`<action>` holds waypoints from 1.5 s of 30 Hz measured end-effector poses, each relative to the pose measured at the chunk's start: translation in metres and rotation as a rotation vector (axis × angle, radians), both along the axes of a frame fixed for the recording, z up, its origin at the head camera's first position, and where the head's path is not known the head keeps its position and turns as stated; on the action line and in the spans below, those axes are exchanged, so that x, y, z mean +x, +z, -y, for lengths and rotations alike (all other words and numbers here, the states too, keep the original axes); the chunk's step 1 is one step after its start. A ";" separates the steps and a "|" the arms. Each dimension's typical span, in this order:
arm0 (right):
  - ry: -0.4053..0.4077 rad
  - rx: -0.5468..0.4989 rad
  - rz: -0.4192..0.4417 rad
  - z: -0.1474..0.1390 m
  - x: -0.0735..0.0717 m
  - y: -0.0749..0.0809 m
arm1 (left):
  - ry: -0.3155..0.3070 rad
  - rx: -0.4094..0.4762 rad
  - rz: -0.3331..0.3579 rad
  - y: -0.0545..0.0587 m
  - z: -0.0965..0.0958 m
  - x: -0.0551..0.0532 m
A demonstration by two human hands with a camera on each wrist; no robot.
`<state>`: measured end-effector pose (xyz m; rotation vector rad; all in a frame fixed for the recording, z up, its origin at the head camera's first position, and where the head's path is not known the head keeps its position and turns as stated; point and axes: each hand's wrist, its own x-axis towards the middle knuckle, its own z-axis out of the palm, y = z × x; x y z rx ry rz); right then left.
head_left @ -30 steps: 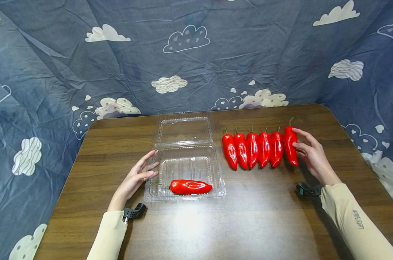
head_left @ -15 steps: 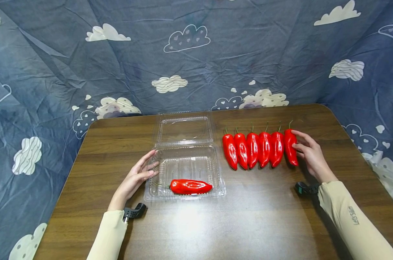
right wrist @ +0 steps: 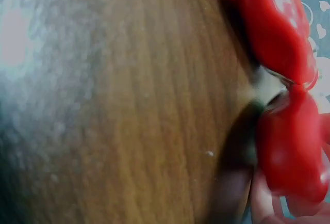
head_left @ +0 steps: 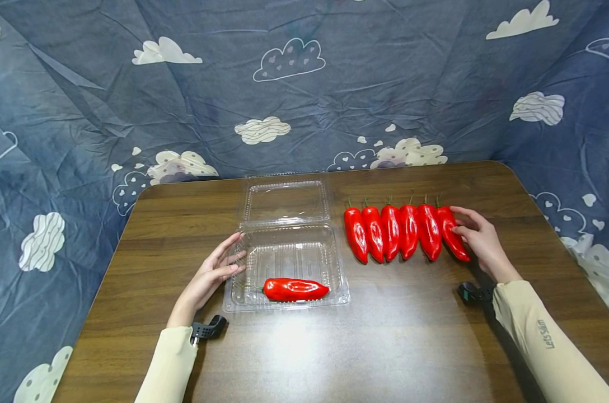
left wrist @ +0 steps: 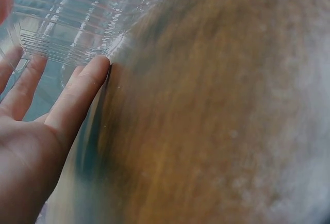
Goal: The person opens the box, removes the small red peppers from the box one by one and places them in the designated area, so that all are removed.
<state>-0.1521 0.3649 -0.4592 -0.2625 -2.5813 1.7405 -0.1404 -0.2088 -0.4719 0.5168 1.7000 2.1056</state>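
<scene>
My right hand [head_left: 486, 243] is at the right end of a row of several red chili peppers. Its fingers touch the right side of the end pepper [head_left: 453, 235], which lies tilted, its stem end against the neighbouring red pepper [head_left: 429, 232]. In the right wrist view, fingers show behind and below that shiny pepper [right wrist: 291, 146]. With fingers extended, my left hand [head_left: 209, 280] touches the left side of a clear plastic clamshell container [head_left: 337, 263]. Crosswise inside its near part lies one red pepper [head_left: 295, 290]. The left wrist view shows fingertips against the ribbed plastic wall [left wrist: 77, 33].
The container's transparent lid [head_left: 286, 201] lies folded back toward the far edge of the brown wooden table [head_left: 385, 336]. A blue cloth with cloud prints [head_left: 304, 101] hangs behind the table and at its sides.
The end pepper's stem end has shifted left toward the row and its tip right, so it now slants. The neighbouring pepper has turned slightly. My left hand stays in place.
</scene>
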 end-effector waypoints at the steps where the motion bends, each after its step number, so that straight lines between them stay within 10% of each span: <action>1: -0.003 0.028 0.011 0.001 0.000 0.000 | 0.000 0.000 -0.001 0.000 0.000 0.000; 12: -0.021 0.016 0.024 0.002 -0.002 -0.001 | 0.006 0.007 0.006 0.000 0.000 0.001; 21: -0.045 -0.335 -0.075 -0.001 0.001 0.003 | 0.003 0.007 0.005 -0.001 0.000 0.000; 45: 0.034 -0.397 -0.185 0.034 -0.002 0.026 | 0.014 -0.017 -0.010 0.003 -0.002 -0.001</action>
